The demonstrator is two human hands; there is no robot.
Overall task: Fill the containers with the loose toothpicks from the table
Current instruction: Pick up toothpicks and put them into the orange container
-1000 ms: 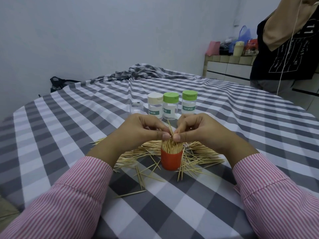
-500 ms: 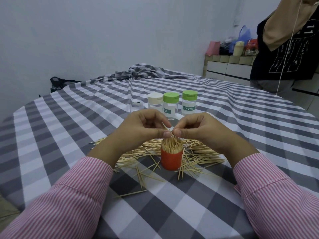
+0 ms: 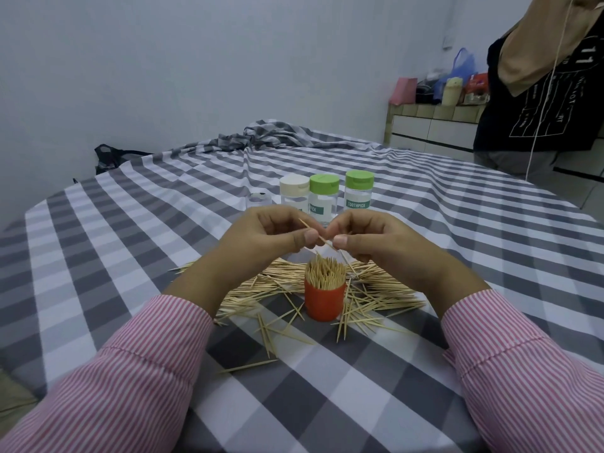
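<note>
Nearest, loose toothpicks (image 3: 271,335) lie scattered around an orange container (image 3: 324,301) packed full of upright picks. Just above it, left hand (image 3: 261,237) and right hand (image 3: 376,240) both pinch one tilted toothpick (image 3: 318,236). Farther back stand three capped toothpick bottles (image 3: 323,199) on the checked tablecloth (image 3: 130,256).

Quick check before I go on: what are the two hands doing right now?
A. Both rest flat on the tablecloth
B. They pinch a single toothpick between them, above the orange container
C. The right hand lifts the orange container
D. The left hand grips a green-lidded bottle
B: the left hand and right hand pinch one toothpick between their fingertips, held in the air above the orange container, which stands on the tablecloth packed with upright toothpicks.
</note>
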